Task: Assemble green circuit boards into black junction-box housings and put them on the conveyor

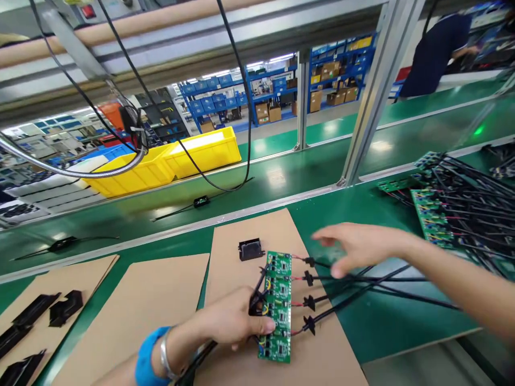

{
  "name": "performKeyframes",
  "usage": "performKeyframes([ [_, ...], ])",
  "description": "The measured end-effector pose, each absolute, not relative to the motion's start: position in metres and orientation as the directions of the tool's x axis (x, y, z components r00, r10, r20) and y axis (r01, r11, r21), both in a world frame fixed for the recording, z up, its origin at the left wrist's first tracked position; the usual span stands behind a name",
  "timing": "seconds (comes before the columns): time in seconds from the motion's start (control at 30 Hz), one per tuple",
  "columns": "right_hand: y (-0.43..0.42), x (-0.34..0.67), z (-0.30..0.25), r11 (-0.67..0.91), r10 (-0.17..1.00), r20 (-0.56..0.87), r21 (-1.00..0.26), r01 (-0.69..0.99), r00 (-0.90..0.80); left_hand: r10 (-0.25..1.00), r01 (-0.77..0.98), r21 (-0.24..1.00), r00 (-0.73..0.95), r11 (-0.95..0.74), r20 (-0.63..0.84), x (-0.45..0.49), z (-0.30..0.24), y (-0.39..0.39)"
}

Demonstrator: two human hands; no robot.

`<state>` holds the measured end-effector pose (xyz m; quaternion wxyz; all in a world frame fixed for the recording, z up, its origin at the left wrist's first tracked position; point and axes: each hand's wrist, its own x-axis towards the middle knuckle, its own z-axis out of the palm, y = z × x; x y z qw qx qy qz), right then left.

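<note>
My left hand (237,317), with a blue band and a silver bracelet at the wrist, is closed on the left edge of a long green circuit board panel (281,300). Its thumb presses on the board's face, and black wires bunch under the fingers. Several black cables (341,306) run off the panel's right side, each with a black strain relief near the board. Above these cables my right hand (348,244) hovers with thumb and fingers apart, holding nothing. A small black plastic housing (250,250) lies on the cardboard (237,273) just beyond the panel.
More boards (432,214) with a heap of black cables (478,214) lie at the right. Black plastic covers (66,308) rest on cardboard at the left. Behind a metal rail are yellow bins (205,153) and a hanging cable (247,107). A person (436,53) works at the far right.
</note>
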<state>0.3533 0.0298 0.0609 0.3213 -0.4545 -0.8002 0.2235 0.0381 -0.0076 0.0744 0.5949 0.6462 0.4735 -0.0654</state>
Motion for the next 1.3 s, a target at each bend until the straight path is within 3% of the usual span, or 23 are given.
performKeyframes([
  [0.17, 0.037, 0.283, 0.016, 0.568, 0.774, 0.184, -0.623, 0.538, -0.605, 0.695, 0.712, 0.702, 0.508, -0.007, -0.508, 0.054, 0.029, -0.013],
  [0.37, 0.049, 0.263, 0.014, 0.565, 0.754, 0.135, -0.633, 0.53, -0.643, 0.695, 0.692, 0.719, 0.484, 0.067, -0.531, 0.05, 0.014, -0.016],
  [0.53, 0.042, 0.263, 0.017, 0.36, 0.696, -0.219, -0.718, 0.596, -0.684, 0.754, 0.649, 0.758, 0.465, 0.065, -0.463, 0.05, 0.006, -0.02],
  [0.73, 0.026, 0.259, 0.007, 0.526, 0.742, 0.005, -0.625, 0.577, -0.671, 0.779, 0.562, 0.825, 0.489, 0.063, -0.393, 0.051, 0.0, -0.022],
  [0.93, 0.014, 0.253, 0.014, 0.351, 0.747, -0.187, -0.704, 0.618, -0.638, 0.885, 0.643, 0.765, 0.377, -0.039, -0.272, 0.047, -0.007, -0.032],
  [1.07, 0.0, 0.252, 0.001, 0.45, 0.683, -0.094, -0.727, 0.519, -0.724, 0.9, 0.691, 0.704, 0.397, -0.164, -0.18, 0.049, -0.009, -0.037],
  [1.2, 0.001, 0.259, 0.004, 0.446, 0.653, -0.114, -0.741, 0.502, -0.748, 0.851, 0.719, 0.663, 0.466, -0.207, -0.24, 0.048, 0.007, -0.036],
  [1.3, 0.012, 0.264, 0.02, 0.424, 0.663, -0.114, -0.758, 0.496, -0.74, 0.82, 0.793, 0.551, 0.484, -0.261, -0.307, 0.04, 0.028, -0.038],
])
